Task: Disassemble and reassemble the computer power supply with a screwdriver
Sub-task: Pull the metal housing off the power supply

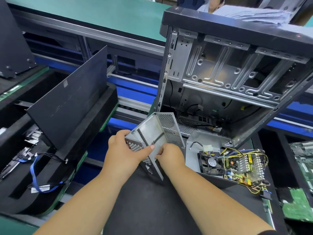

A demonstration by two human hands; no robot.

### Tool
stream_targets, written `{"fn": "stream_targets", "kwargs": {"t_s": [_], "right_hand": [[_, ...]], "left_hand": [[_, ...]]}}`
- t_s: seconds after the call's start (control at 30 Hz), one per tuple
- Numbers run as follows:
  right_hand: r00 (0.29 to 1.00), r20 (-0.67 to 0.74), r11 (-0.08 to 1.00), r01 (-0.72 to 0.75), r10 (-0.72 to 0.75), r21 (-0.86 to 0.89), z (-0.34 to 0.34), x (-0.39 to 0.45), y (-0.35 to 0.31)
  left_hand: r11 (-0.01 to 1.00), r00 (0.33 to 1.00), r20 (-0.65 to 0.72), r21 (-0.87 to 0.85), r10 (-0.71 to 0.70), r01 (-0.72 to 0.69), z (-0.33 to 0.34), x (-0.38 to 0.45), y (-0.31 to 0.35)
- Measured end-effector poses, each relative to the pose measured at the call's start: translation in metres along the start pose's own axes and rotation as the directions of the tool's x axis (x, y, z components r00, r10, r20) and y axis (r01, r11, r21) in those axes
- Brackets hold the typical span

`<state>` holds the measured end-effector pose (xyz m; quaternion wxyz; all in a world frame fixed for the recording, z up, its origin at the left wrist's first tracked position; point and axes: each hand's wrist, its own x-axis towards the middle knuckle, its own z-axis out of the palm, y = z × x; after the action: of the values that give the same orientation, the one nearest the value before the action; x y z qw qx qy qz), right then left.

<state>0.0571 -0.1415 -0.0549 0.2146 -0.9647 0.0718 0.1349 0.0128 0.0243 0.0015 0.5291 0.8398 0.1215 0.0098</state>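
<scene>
No writing can be read anywhere. The round sticker [212, 162] on the black fan [210, 164], near right, carries print too small to make out. The pale sticker [65, 83] on the black side panel [71, 106], left, is blurred. White tags [44, 188] on the blue cable [33, 168], near left, show no legible marks.

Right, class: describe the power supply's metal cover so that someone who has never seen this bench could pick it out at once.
Start at the tall open computer case standing at the back right. Just in front of its lower left corner, the left hand and right hand hold up the power supply cover. Unlike the power supply base beside it, full of fan and wires, it is an empty, perforated grey shell.
</scene>
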Motion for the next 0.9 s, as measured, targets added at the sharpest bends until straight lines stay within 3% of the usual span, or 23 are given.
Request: {"fn": "stream_targets", "kwargs": {"t_s": [0.37,0.6,0.9], "right_hand": [[0.998,0.046,0.999,0.031,-0.03,-0.025,-0.003,0.0,-0.001],[0.984,-0.059,0.964,0.151,-0.167,-0.218,0.0,-0.007,-0.003],[0.978,-0.1,0.96,0.153,-0.181,-0.236,0.0,-0.014,0.01]], "left_hand": [[1.0,1.0,0.002,0.009,-0.008,0.008,0.0,0.001,-0.002],[1.0,1.0,0.002,0.004,-0.017,0.017,-0.001,0.0,-0.001],[1.0,0.999,-0.024,-0.014,-0.023,0.022,-0.001,-0.001,-0.001]]}}
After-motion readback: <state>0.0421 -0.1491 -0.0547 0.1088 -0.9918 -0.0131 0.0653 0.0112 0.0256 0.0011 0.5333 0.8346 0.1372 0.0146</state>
